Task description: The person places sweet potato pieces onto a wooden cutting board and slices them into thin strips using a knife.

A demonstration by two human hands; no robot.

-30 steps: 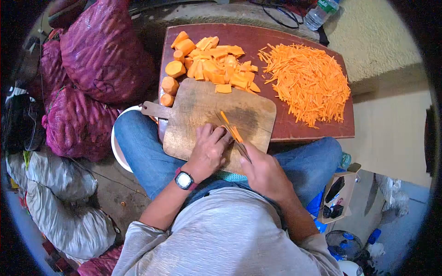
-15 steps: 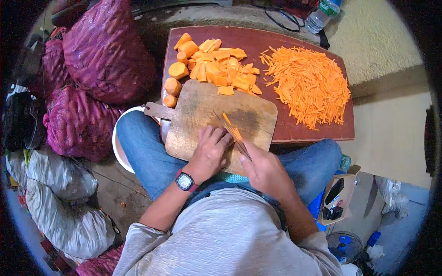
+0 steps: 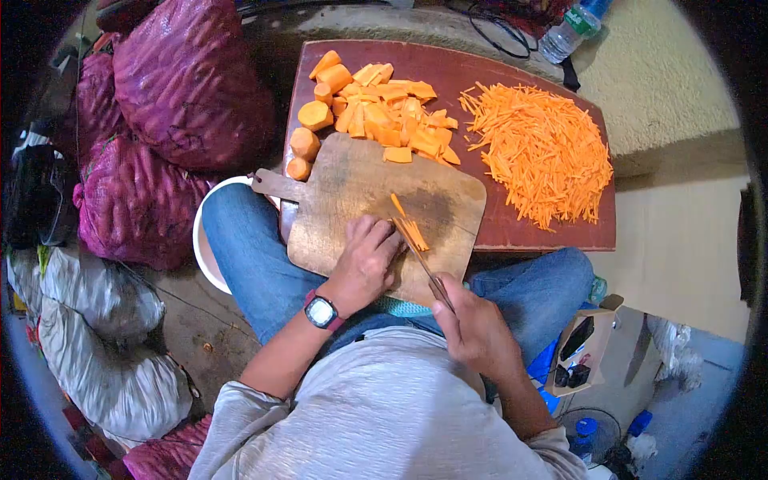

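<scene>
A wooden cutting board (image 3: 352, 192) rests at the front of a red table (image 3: 504, 232), partly over my lap. My left hand (image 3: 368, 260), with a watch on its wrist, is pressed down on the board with curled fingers; what lies under them is mostly hidden. The handle of a knife (image 3: 422, 260) is in my closed right hand (image 3: 472, 320), its blade pointing up and left beside my left fingertips. Thin orange strips (image 3: 412, 230) lie along the blade. Behind the board are orange slices and chunks (image 3: 392, 116), and to the right a heap of shredded orange strips (image 3: 544, 152).
Filled purple mesh sacks (image 3: 192, 88) and white sacks (image 3: 120, 360) stand at the left. A white basin (image 3: 210, 260) sits by my left knee. A plastic bottle (image 3: 566, 36) lies behind the table, and an open carton (image 3: 588, 352) is at the lower right.
My right hand and the knife have shifted slightly down and right, and the blade now shows more clearly. My left hand stays nearly in place. The whole view has shifted slightly.
</scene>
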